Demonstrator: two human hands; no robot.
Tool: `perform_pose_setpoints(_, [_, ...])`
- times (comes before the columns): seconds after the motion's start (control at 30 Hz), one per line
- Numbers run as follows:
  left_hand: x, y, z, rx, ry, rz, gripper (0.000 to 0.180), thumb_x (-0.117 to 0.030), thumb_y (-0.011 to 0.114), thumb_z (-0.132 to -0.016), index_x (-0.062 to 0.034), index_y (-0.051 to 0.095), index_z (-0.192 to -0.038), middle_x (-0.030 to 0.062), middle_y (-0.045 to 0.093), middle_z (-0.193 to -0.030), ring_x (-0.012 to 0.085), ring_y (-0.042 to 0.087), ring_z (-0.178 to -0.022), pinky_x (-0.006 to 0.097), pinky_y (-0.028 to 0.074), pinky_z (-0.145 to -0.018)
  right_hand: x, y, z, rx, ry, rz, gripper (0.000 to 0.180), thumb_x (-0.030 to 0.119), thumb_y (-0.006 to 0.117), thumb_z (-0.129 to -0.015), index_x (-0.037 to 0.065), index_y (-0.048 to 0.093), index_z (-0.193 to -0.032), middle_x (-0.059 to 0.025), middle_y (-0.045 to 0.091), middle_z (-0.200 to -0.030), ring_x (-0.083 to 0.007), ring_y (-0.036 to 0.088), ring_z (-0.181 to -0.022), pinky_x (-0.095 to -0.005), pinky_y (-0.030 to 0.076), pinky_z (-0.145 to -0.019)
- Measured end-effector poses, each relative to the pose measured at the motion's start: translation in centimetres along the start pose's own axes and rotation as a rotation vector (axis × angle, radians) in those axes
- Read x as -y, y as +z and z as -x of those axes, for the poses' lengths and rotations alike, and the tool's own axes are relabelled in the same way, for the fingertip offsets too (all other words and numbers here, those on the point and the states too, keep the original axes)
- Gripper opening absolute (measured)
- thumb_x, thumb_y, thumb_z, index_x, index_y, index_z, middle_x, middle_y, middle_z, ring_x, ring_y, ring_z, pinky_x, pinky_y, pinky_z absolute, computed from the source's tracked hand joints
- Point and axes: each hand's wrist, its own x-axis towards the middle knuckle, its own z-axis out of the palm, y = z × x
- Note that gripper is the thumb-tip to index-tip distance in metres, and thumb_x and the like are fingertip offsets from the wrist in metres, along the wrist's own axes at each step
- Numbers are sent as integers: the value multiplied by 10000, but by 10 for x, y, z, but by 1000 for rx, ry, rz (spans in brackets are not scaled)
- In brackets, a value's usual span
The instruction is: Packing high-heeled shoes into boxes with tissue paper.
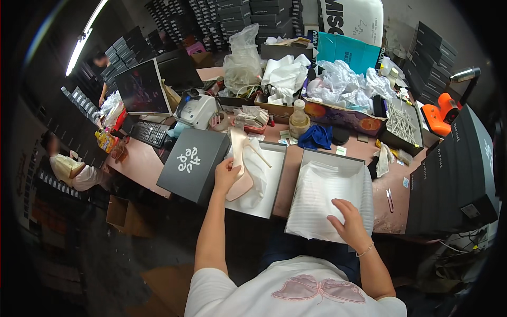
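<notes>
My left hand (226, 174) grips a pale beige high-heeled shoe (241, 177) by its side, the thin heel pointing right. The shoe is over an open shoe box (277, 174) with white tissue paper (257, 182) in it. Partly under that box's left side is a dark grey lid or closed box (193, 166) with white lettering. My right hand (348, 222), fingers apart, hovers at the near right of a second open box (362, 158). White foam sheeting (322, 195) lines this box and spills over its near and left edges.
Behind the boxes are a blue cloth (316, 137), a bottle (299, 112), a label printer (195, 112) and a bin of white tissue (346, 87). Scissors (390, 201) lie on the right near stacked dark shoe boxes (449, 174). A monitor (142, 87) stands left; two people are farther off.
</notes>
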Motion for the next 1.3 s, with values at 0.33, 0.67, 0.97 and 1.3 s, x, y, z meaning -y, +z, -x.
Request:
perform_pose_setpoints(0.33, [-209,23,156,762,1212,-658,176,-110,582,-756,-99,612,-930,24,560,-804,188,570,-803,324,463,-776,60,-74,-55,537,-380,-92,992,496,808,-675,6,372,-1419,-271,490,-1328,-403,497,-1219,-428,407,-1019])
perform_pose_setpoints(0.67, [-107,-20,-8,74,253,-445,590,-58,663,-822,-13,439,-1365,228,483,-1340,374,497,-1219,393,451,-985,7,-51,24,486,347,-1049,726,178,725,-739,-60,387,-1335,-159,558,-1108,-247,621,-947,-372,503,-837])
perform_pose_setpoints(0.97, [-61,55,-87,348,310,-1185,240,-246,682,-782,-50,679,-920,133,671,-882,343,602,-978,454,474,-822,-3,-53,56,151,444,-1220,681,246,763,-731,-77,462,-1249,-128,580,-1038,-247,631,-947,-357,516,-823])
perform_pose_setpoints(1.3, [-194,220,116,356,948,-349,168,-174,671,-799,-54,567,-746,120,567,-727,329,580,-701,436,463,-650,7,-102,54,-135,206,-1342,862,296,811,-657,-91,421,-1322,-197,500,-1288,-283,627,-957,-418,548,-768])
